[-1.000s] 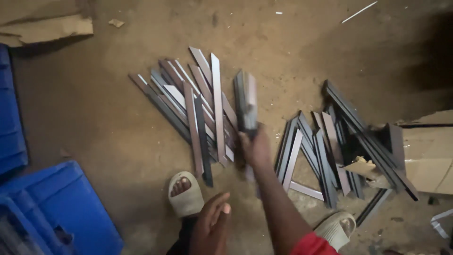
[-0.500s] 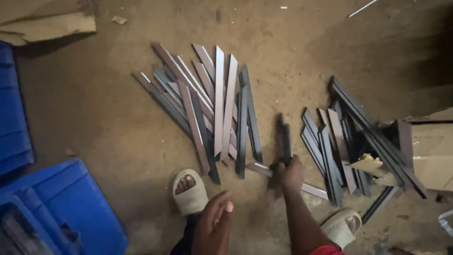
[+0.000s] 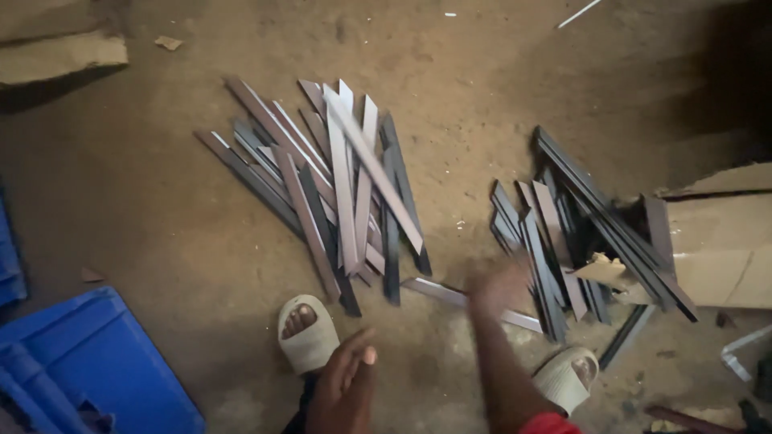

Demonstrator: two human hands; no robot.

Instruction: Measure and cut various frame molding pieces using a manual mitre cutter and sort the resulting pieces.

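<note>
Blurred right hand (image 3: pixel 500 288) over strips (image 3: pixel 555 257)

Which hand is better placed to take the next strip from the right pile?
The right hand, probably: it is low beside the right pile of metal strips, while the left hand is back near the sandalled left foot.

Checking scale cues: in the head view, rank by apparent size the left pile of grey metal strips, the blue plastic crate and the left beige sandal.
1. Left pile of grey metal strips
2. Blue plastic crate, partly cropped and nearer, so unsure
3. Left beige sandal
</note>
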